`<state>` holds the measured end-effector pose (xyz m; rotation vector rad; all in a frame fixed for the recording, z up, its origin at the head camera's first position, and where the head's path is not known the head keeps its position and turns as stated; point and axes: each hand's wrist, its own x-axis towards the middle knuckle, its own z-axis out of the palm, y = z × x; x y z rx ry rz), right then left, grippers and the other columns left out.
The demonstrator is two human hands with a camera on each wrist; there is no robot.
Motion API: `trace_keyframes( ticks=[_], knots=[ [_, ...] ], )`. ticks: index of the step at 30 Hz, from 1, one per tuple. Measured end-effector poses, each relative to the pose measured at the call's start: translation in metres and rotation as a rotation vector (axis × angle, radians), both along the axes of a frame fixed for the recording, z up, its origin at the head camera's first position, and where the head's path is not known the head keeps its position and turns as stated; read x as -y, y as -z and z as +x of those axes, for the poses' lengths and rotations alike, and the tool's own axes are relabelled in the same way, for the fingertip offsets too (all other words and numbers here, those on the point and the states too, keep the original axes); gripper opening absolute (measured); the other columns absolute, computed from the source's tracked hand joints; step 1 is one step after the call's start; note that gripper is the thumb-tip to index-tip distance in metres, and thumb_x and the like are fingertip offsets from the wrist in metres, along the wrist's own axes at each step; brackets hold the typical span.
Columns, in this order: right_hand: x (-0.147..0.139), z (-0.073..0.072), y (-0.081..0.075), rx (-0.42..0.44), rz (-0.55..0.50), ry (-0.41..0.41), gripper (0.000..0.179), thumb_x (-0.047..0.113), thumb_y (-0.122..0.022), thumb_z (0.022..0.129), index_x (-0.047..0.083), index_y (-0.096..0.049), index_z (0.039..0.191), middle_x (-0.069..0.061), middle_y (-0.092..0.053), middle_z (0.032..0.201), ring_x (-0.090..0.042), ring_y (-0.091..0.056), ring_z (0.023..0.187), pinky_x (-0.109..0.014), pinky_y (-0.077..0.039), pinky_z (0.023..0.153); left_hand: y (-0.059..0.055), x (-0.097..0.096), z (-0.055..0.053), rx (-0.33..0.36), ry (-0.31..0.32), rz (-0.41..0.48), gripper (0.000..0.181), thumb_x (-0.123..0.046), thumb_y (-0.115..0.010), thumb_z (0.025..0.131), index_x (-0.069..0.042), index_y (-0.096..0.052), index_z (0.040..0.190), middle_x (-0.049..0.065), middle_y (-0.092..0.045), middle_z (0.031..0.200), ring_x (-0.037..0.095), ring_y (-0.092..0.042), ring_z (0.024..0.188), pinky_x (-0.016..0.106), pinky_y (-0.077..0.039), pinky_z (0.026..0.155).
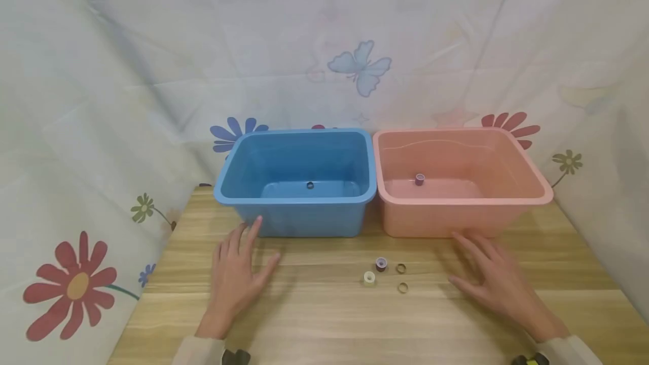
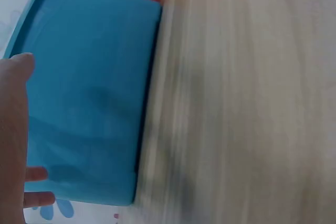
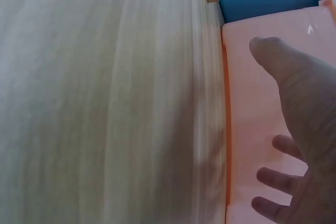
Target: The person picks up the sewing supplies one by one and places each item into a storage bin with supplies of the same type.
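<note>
My left hand (image 1: 235, 275) is over the table before the blue bin (image 1: 295, 200), fingers spread and fingertips overlapping the bin's front wall. In front of the pink bin (image 1: 463, 201) is my right hand (image 1: 499, 280), thumb apart, fingertips close to the bin's base. Neither hand holds anything. Between them lie a small purple spool-like piece (image 1: 381, 264), a pale yellow one (image 1: 369, 279), a dark ring (image 1: 401, 268) and a gold-coloured ring (image 1: 403, 287). Another dark ring (image 1: 310, 185) rests inside the blue bin, and a purple spool-like piece (image 1: 419, 179) inside the pink one.
Both bins stand side by side at the back of the wooden table (image 1: 314, 320), rims nearly meeting. Behind and beside the table hangs a pale curtain (image 1: 284, 72) printed with flowers and a butterfly.
</note>
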<state>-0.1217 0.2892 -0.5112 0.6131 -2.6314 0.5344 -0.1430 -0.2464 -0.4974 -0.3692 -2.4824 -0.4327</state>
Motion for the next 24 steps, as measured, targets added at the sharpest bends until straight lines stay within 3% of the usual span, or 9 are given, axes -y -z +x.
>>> trace_keyframes(
  ticks=[4, 12, 17, 24],
  knots=[
    [0.004, -0.002, -0.004, 0.038, -0.009, -0.025, 0.093, 0.037, -0.091, 0.075, 0.019, -0.047, 0.154, -0.017, -0.053, 0.145, -0.044, -0.05, 0.129, -0.064, -0.039, 0.101, -0.007, 0.0, -0.002, -0.035, -0.001, 0.006, 0.083, -0.064, -0.057, 0.092, -0.023, -0.036, 0.161, 0.023, -0.059, 0.132, 0.045, -0.058, 0.115, 0.063, -0.046, 0.089],
    [0.009, -0.007, -0.003, 0.094, -0.047, -0.084, 0.087, 0.035, -0.091, 0.077, 0.02, -0.05, 0.152, -0.01, -0.056, 0.143, -0.036, -0.051, 0.128, -0.061, -0.041, 0.101, -0.021, 0.002, -0.008, -0.111, 0.019, 0.047, 0.082, -0.054, -0.068, 0.089, -0.019, -0.041, 0.158, 0.018, -0.067, 0.11, 0.036, -0.064, 0.092, 0.052, -0.052, 0.071],
    [0.012, -0.009, -0.004, 0.158, -0.06, -0.094, 0.083, 0.036, -0.089, 0.08, 0.024, -0.049, 0.153, -0.006, -0.055, 0.143, -0.032, -0.05, 0.129, -0.06, -0.042, 0.101, -0.028, 0.002, -0.011, -0.198, 0.017, 0.095, 0.076, -0.055, -0.062, 0.092, -0.014, -0.046, 0.155, 0.014, -0.062, 0.092, 0.027, -0.057, 0.071, 0.042, -0.043, 0.054],
    [0.018, -0.014, -0.009, 0.23, -0.101, -0.125, 0.083, 0.039, -0.089, 0.081, 0.021, -0.05, 0.151, -0.007, -0.058, 0.138, -0.031, -0.052, 0.128, -0.06, -0.042, 0.102, -0.042, 0.006, -0.017, -0.28, -0.014, 0.18, 0.075, -0.054, -0.063, 0.091, -0.012, -0.049, 0.152, 0.018, -0.05, 0.091, 0.026, -0.046, 0.071, 0.037, -0.034, 0.049]
  ],
)
